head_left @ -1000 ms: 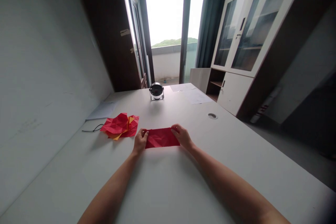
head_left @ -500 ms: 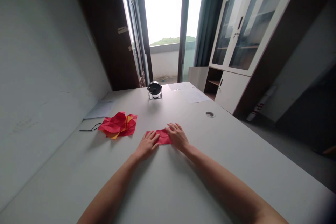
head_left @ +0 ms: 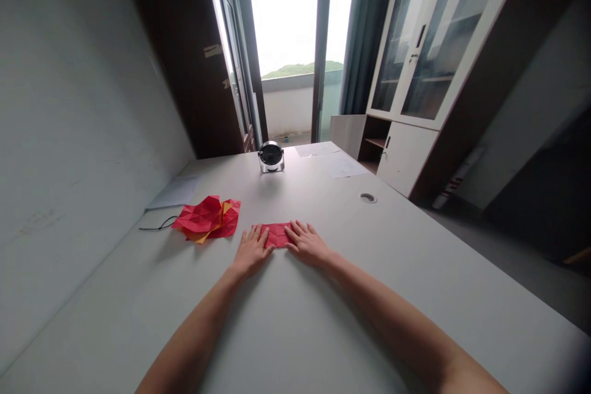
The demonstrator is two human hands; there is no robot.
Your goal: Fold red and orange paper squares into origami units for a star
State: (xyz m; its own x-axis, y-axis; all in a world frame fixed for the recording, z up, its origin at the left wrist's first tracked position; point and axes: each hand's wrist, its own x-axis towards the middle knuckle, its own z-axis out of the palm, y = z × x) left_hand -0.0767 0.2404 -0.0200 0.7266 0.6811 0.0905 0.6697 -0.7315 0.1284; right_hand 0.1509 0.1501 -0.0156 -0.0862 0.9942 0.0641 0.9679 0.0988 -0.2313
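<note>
A folded strip of red paper point(head_left: 277, 235) with crease lines lies flat on the white table point(head_left: 286, 326). Over its left end rests my left hand point(head_left: 253, 250), fingers spread and pointing away from me. My right hand point(head_left: 308, 242) lies on the right end, its fingers also stretched out. Between the hands the middle of the strip shows; both its ends are partly hidden under fingers. To the left sits a loose pile of creased red and yellow paper sheets point(head_left: 205, 218).
A black cord point(head_left: 157, 228) pokes out beside the pile. Toward the back stands a round black-and-silver device point(head_left: 271, 157). White papers point(head_left: 344, 165) lie at the far right, a grey sheet point(head_left: 174, 192) along the left wall. A cable hole point(head_left: 368, 197) is set in the tabletop.
My left hand has shifted slightly left and flattened on the strip. My right hand has come down flat, a little nearer to me, and the strip has moved slightly left.
</note>
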